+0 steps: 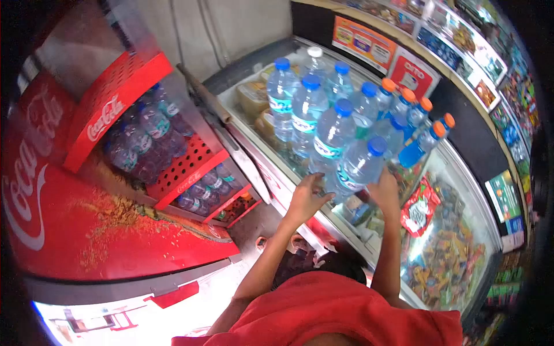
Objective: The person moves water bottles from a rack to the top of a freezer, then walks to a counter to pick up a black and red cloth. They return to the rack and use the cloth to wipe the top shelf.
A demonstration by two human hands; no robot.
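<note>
Clear water bottles with blue caps stand in a cluster on the glass lid of a chest freezer [277, 173]. The nearest water bottle [359, 170] is between my hands. My left hand [307, 199] is at its lower left, fingers and thumb apart, close to another water bottle [333, 135] just behind. My right hand [385, 193] lies against the nearest bottle's lower right side, with its fingers bent around and partly hidden behind it. Several bottles with orange caps, including a blue drink bottle [420, 145], stand at the cluster's right.
A red Coca-Cola rack [121, 109] with more bottles on its shelves is at the left. Through the freezer glass, a red packet [420, 207] and many small packets [447, 248] show. Behind stands a display counter with posters [363, 43].
</note>
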